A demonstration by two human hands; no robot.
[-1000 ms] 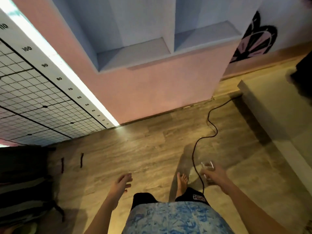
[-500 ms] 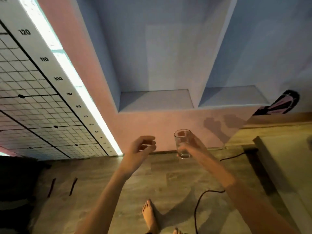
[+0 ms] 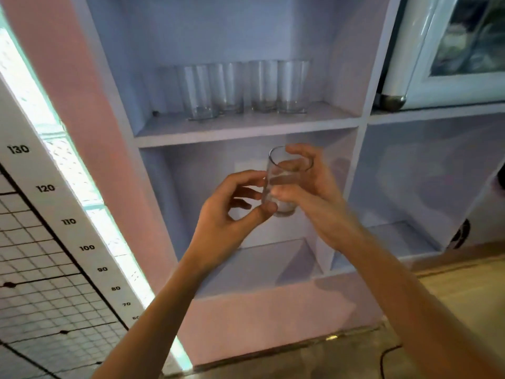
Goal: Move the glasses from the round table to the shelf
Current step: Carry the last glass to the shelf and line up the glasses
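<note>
A clear drinking glass (image 3: 282,176) hangs upright in front of the pale blue shelf unit, below its upper board (image 3: 246,127). My right hand (image 3: 311,192) grips the glass from the right, fingers curled round its wall. Coming from the left, my left hand (image 3: 232,214) touches the glass near its base with thumb and fingertips. Several clear glasses (image 3: 240,88) stand in a row at the back of the upper board. The round table is out of view.
A lit strip and a height chart with numbers (image 3: 54,203) run down the left. A white framed appliance door (image 3: 451,50) sits on the right compartment. The lower compartments (image 3: 262,263) hold nothing. A black cable (image 3: 388,359) lies on the wooden floor.
My view has tilted up from the floor to the shelf. My right hand lifted the glass from hip height to shelf level, and my left hand rose to meet it at its base.
</note>
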